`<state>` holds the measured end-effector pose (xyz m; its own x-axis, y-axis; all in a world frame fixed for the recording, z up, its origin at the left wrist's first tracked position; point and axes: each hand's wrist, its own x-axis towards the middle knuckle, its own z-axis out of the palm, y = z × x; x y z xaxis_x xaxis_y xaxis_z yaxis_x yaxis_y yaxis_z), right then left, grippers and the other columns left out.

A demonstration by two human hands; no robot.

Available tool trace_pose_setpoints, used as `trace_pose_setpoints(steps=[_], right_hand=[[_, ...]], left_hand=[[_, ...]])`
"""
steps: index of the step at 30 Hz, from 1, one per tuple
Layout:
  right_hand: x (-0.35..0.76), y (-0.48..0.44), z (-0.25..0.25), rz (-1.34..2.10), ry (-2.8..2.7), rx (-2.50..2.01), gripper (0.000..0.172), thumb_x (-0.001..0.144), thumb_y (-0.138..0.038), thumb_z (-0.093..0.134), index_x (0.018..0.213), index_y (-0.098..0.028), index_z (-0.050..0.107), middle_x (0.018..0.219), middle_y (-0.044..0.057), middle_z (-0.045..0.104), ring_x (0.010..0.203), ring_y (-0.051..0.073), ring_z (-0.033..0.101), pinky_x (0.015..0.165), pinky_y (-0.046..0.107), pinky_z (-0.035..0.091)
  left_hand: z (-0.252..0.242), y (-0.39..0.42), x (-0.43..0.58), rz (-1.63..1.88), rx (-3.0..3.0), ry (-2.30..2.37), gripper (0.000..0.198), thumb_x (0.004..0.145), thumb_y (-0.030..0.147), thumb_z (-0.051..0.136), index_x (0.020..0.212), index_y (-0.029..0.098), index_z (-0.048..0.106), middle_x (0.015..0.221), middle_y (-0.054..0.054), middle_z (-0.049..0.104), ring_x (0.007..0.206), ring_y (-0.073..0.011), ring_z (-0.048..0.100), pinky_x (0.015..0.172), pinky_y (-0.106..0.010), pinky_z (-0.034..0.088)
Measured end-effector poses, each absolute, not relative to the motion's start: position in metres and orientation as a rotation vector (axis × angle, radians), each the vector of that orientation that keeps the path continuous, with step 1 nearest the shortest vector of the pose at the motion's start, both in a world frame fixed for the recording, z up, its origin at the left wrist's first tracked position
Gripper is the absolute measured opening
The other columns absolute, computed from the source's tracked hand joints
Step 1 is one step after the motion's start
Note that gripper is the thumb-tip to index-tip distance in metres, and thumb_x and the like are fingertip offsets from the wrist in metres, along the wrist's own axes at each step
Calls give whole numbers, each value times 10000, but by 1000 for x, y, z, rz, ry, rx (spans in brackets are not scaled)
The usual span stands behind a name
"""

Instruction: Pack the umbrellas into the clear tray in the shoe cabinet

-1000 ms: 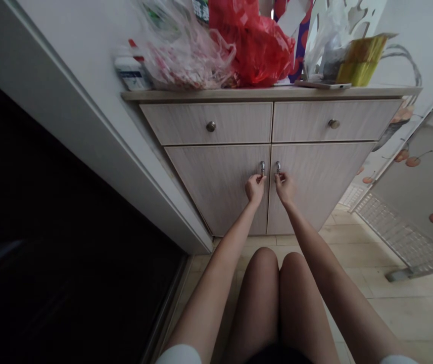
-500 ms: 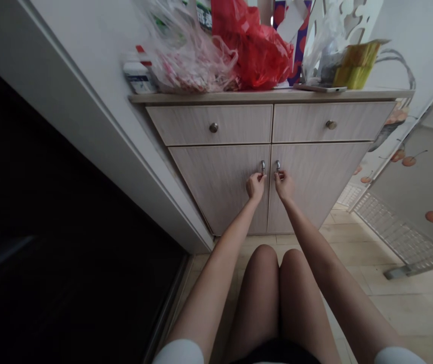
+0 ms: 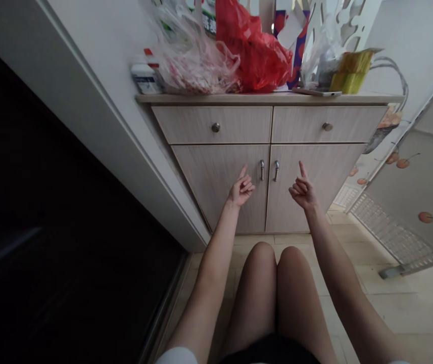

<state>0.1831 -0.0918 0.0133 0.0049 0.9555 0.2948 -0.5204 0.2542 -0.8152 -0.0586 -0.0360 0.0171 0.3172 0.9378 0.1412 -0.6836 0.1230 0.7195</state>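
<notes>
My left hand (image 3: 242, 188) is in front of the left cabinet door (image 3: 216, 172), its index finger stretched upward and the other fingers loosely curled. It holds nothing and is just left of the left door handle (image 3: 262, 170). Over the right cabinet door (image 3: 322, 172), my right hand (image 3: 302, 190) makes a similar shape, index finger up and empty. It sits to the right of the right door handle (image 3: 276, 171), apart from it. Both doors are closed, and both metal handles are fully visible.
Two closed drawers with round knobs (image 3: 215, 127) sit above the doors. On the cabinet top (image 3: 277, 99) are a clear plastic bag (image 3: 201, 65), a red plastic bag (image 3: 257, 55), a white bottle (image 3: 146, 79), a phone-like slab (image 3: 317, 92) and a yellow container (image 3: 352, 72). A dark door (image 3: 68, 227) stands left.
Both hands have let go of the door handles and moved apart, the left one leftward, the right one rightward. Their index fingers are now extended. The doors remain closed.
</notes>
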Motion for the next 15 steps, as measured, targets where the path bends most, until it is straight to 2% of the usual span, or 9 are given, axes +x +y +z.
trace_pose_setpoints(steps=[6, 15], right_hand=[[176, -112, 1, 1284, -996, -472, 666, 777, -316, 616, 1414, -400, 440, 407, -164, 43, 387, 83, -1, 427, 243, 115], [168, -101, -20, 1257, -994, -488, 642, 797, -373, 603, 1415, -399, 433, 402, -169, 30, 379, 84, -8, 427, 251, 107]], left_hand=[[8, -59, -52, 1294, 712, 250, 525, 946, 95, 440, 1426, 303, 471, 534, 124, 252, 350, -30, 114, 451, -177, 253], [-19, -65, -47, 1305, 717, 215, 567, 938, 150, 475, 1459, 363, 407, 533, 127, 248, 363, -36, 66, 447, -171, 235]])
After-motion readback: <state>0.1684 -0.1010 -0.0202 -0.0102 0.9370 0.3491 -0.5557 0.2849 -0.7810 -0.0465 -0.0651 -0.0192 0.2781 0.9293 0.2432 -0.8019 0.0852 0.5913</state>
